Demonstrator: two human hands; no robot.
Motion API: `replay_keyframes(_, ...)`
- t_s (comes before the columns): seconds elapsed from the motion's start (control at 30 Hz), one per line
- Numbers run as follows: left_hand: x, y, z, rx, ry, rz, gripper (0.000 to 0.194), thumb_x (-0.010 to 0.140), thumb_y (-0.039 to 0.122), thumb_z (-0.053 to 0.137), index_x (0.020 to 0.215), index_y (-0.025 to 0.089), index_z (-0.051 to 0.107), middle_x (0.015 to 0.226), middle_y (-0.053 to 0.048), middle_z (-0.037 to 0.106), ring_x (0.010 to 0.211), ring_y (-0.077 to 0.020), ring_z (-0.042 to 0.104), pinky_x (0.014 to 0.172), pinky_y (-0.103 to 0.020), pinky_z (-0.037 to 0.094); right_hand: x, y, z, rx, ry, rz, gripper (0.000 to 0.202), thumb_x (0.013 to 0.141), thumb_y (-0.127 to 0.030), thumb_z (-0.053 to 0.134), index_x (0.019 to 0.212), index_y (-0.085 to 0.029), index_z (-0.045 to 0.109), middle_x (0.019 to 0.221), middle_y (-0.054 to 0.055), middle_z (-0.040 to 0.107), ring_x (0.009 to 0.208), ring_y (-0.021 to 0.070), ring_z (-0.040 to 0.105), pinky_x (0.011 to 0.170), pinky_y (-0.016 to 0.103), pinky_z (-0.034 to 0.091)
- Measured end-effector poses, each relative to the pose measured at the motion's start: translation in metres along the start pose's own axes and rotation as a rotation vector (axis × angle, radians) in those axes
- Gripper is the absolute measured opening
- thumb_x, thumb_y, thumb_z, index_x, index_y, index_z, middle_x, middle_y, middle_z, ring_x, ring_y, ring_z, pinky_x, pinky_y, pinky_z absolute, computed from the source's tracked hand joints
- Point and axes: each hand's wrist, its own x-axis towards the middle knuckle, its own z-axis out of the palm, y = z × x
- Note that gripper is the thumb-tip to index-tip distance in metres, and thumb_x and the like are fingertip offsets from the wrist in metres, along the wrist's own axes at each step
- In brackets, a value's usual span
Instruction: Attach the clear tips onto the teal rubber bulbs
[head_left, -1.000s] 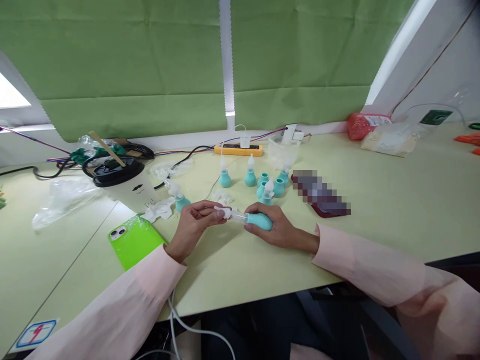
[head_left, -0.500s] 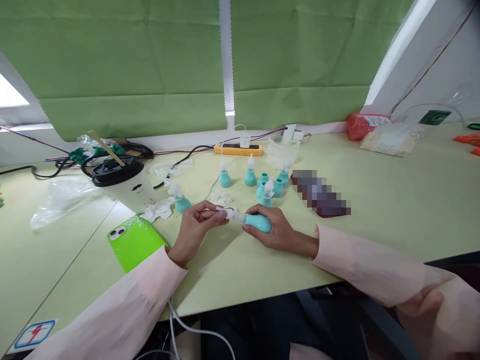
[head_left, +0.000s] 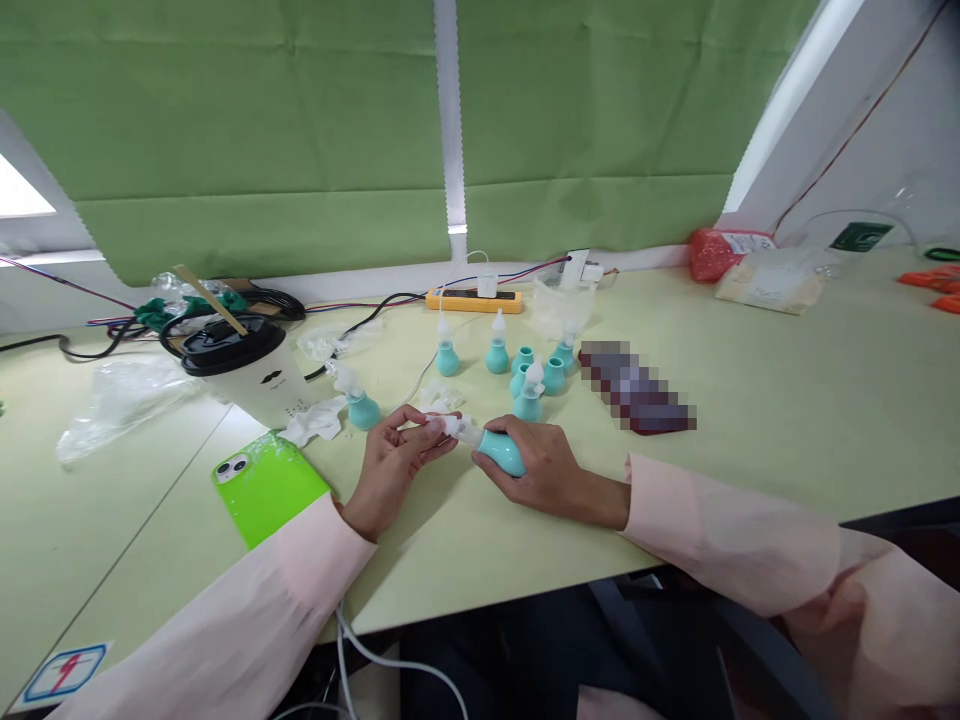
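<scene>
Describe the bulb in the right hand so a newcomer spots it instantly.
Below the green blind, on the pale table's near side, find the two hands. The right hand grips a teal bulb, its clear neck pointing toward the left hand. Its teal neighbours stand on the table; this one alone is held, tipped sideways.

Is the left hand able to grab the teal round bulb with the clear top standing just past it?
Probably yes: the teal bulb stands just beyond the left hand, with nothing seen between. But that hand pinches a small white plastic piece, so it might have to let go first.
</scene>
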Motion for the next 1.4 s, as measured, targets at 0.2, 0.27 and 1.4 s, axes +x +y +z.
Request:
replay_keyframes(0.2,0.002,-0.004,-0.006,0.093,-0.055,-0.012,0.015,0.066,0.02,0.063,0.079,0.013,0.06,0.08,-0.005,0.069,0.088,-0.0204,0.06,0.084,-0.036,0.046,0.001,0.003,-0.001,0.035,-0.019,-0.054,0.025,0.076,-0.035,0.048,0.088,-0.013,0.047,0.073,0.004,0.062,0.056,0.0138,0.055,0.046,0.024,0.034)
replay_keyframes(0.27,0.003,-0.003,-0.007,0.16,-0.099,-0.024,0.022,0.068,0.022,0.062,0.087,0.012,0.063,0.092,-0.007,0.066,0.093,-0.0217,0.057,0.087,-0.037,0.044,0.002,0.004,-0.003,0.123,-0.052,-0.033,0.023,0.075,-0.035,0.048,0.086,-0.014,0.047,0.07,0.003,0.061,0.056,0.013,0.054,0.048,0.024,0.035)
replay_keyframes(1.4,-0.006,0.006,0.006,0.31,-0.115,0.174,0.007,0.066,0.021,0.062,0.069,0.016,0.066,0.092,-0.006,0.063,0.094,-0.0224,0.054,0.081,-0.031,0.042,0.007,-0.013,-0.009,0.637,-0.177,0.293,0.026,0.069,-0.033,0.056,0.089,-0.018,0.048,0.078,0.001,0.056,0.067,0.012,0.05,0.063,0.025,0.04)
